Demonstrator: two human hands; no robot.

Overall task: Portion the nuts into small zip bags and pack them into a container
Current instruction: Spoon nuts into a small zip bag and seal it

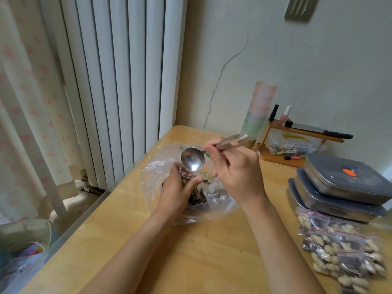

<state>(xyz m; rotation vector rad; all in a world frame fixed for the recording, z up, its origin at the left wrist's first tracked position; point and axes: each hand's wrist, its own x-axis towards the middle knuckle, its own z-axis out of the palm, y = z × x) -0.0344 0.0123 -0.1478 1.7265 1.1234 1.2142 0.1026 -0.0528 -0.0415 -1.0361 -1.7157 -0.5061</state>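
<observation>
No writing could be read; a small printed label on the large clear plastic bag [169,166] was too blurred to make out. That bag lay open on the wooden table [212,262] and held dark striped seeds [198,197]. At the right edge sat three stacked metal containers [343,187] with grey lids (their contents hidden), and just in front of them a heap of filled zip bags [341,249] holding pale nuts and dark seeds. The left hand [178,192] gripped a small zip bag [186,177] upright over the large bag, fingers curled round it. The right hand [235,170] grasped the handle of a metal spoon [193,159], its bowl empty and tipped at the small bag's mouth.
</observation>
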